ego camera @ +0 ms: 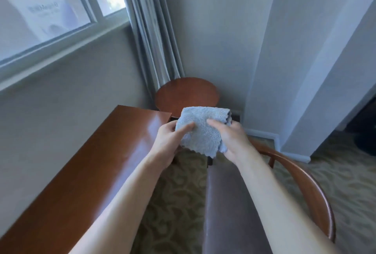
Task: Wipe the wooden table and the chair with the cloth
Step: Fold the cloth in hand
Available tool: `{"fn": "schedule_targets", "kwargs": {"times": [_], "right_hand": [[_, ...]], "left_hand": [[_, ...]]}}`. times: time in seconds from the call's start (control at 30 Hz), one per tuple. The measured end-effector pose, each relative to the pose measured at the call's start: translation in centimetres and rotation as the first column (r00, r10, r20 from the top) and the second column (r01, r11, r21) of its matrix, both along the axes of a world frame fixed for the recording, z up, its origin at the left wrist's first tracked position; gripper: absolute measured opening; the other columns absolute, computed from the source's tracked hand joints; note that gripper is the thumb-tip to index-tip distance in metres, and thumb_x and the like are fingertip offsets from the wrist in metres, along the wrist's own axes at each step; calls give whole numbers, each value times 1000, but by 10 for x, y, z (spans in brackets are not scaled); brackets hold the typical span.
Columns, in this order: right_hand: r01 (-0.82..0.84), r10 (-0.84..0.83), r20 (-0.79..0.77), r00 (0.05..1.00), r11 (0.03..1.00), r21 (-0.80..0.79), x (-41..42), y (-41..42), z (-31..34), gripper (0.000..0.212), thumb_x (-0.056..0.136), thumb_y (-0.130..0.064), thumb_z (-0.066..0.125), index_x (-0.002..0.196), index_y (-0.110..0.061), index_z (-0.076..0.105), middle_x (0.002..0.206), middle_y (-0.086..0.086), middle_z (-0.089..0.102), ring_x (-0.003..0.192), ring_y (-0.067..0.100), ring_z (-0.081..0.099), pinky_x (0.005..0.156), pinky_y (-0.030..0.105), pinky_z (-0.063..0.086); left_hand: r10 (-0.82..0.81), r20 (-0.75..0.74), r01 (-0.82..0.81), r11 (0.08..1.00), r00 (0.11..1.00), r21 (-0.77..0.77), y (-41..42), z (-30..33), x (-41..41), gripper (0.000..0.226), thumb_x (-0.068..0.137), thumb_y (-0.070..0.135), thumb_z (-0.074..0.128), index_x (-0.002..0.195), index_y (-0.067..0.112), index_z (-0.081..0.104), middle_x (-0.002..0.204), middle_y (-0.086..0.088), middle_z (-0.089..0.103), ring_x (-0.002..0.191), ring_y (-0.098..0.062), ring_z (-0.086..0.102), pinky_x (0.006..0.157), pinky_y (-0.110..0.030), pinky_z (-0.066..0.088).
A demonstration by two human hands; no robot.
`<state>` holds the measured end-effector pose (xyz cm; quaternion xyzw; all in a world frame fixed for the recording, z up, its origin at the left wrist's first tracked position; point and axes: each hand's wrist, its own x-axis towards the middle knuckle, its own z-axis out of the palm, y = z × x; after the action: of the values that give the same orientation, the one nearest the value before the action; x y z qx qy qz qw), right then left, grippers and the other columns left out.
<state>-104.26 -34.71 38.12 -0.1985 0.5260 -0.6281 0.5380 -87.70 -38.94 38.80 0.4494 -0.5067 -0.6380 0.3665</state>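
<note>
We see only part of most things here. The wooden tabletop (pixel 85 172) runs off the lower left edge, and its legs are out of view. The chair (pixel 234 203) is cut off at the bottom; our right forearm crosses its padded seat, and the curved wooden back rail (pixel 311 182) shows only on the right side. A round side table (pixel 186 94) in the corner is partly hidden behind the cloth (pixel 201 129). The paper behind the window (pixel 46 13) is too blurred to read.

We hold the pale blue cloth in the air with both hands, above the gap between tabletop and chair, touching neither. Our left hand (pixel 168 142) pinches the cloth's left edge, thumb lying on top and fingers hidden beneath. Our right hand (pixel 232 137) grips the right edge likewise, thumb pressed on the upper face, remaining fingers curled behind the fabric. Both forearms reach forward from the lower edge, converging toward the cloth. Patterned carpet (pixel 173 203) lies below.
</note>
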Motion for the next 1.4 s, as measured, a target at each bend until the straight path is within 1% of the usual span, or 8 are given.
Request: {"fn": "schedule_targets", "kwargs": {"times": [0.1, 0.33, 0.43, 0.57, 0.67, 0.87, 1.0, 1.4], "right_hand": [[-79, 80, 9, 997, 994, -76, 38, -2, 49, 17, 87, -5, 76, 103, -1, 74, 100, 21, 77, 92, 36, 76, 82, 52, 61], [-154, 148, -45, 988, 962, -224, 131, 39, 158, 11, 86, -9, 77, 88, 1, 74, 88, 18, 78, 82, 32, 78, 66, 40, 62], [-215, 200, -83, 976, 946, -243, 169, 72, 195, 11, 86, -11, 78, 83, -1, 75, 88, 20, 78, 87, 38, 76, 76, 51, 63], [-260, 239, -110, 965, 926, -273, 209, 116, 241, 10, 86, -9, 78, 80, -2, 75, 91, 22, 77, 90, 40, 75, 87, 60, 59], [-327, 299, -137, 944, 900, -288, 230, 147, 269, 11, 87, -11, 78, 80, -4, 74, 85, 18, 78, 82, 36, 77, 83, 59, 60], [-442, 411, -162, 897, 835, -329, 257, 197, 308, 14, 87, -14, 78, 76, -8, 72, 78, 11, 79, 69, 25, 77, 61, 33, 61], [-526, 500, -171, 849, 773, -355, 269, 229, 321, 13, 89, -12, 77, 77, -9, 72, 73, 6, 78, 63, 20, 75, 53, 24, 55], [-717, 675, -256, 692, 600, -355, 365, 354, 347, 13, 86, -15, 79, 87, -2, 76, 96, 19, 78, 96, 34, 75, 88, 47, 59]], "left_hand": [[94, -49, -98, 993, 994, -67, 15, 53, 34, 23, 94, 21, 74, 108, 3, 73, 104, -17, 78, 96, -33, 76, 84, -46, 61], [306, -235, -331, 940, 923, -77, 78, 154, 130, 17, 92, 14, 74, 104, 2, 74, 92, -15, 79, 79, -25, 77, 61, -34, 61], [383, -275, -419, 904, 882, -84, 119, 188, 163, 10, 92, 11, 73, 99, 4, 72, 80, -9, 78, 65, -20, 75, 49, -30, 58], [441, -302, -487, 868, 845, -93, 170, 228, 199, 13, 92, 13, 72, 103, 6, 71, 91, -12, 75, 76, -26, 73, 66, -42, 63], [478, -335, -534, 840, 812, -95, 207, 254, 221, 18, 94, 14, 70, 109, 4, 69, 91, -11, 76, 74, -23, 75, 60, -37, 64], [564, -357, -640, 755, 745, -143, 277, 290, 251, 24, 95, 17, 69, 116, 4, 69, 98, -11, 78, 81, -23, 76, 74, -39, 63], [633, -369, -716, 681, 681, -153, 323, 298, 262, 16, 95, 16, 70, 108, 6, 71, 90, -10, 79, 77, -23, 77, 66, -35, 64], [783, -383, -871, 460, 490, -175, 483, 309, 341, 7, 94, 17, 71, 96, 11, 72, 80, -6, 78, 69, -20, 76, 58, -33, 62]]}}
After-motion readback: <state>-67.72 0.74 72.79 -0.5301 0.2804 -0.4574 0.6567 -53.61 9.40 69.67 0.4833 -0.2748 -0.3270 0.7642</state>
